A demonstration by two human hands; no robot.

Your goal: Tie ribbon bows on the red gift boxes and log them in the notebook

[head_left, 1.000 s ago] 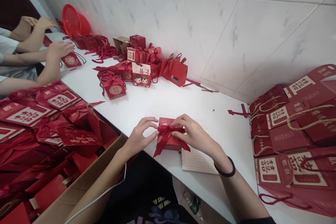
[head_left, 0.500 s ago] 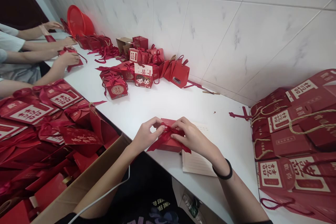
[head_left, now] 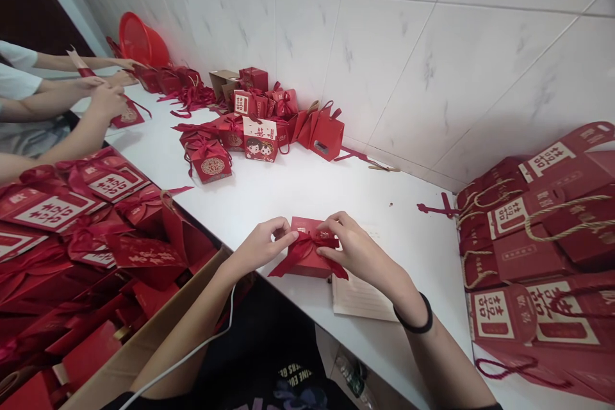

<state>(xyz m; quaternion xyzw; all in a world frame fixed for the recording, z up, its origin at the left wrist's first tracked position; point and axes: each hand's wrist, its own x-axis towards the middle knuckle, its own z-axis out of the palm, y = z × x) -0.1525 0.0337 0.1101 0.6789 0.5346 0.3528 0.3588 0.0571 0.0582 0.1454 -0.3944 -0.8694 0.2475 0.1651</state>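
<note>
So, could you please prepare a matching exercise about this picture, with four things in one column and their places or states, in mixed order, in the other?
Things:
1. Red box with a ribbon bow
2. Notebook
3. Red basin
4. Black band

Places or states:
A. Tilted, near the tiled wall
B. Around the right forearm
C. Between the left hand and the right hand
D. Lying flat, its paper lined

Right pairs: 1-C, 2-D, 3-A, 4-B
</note>
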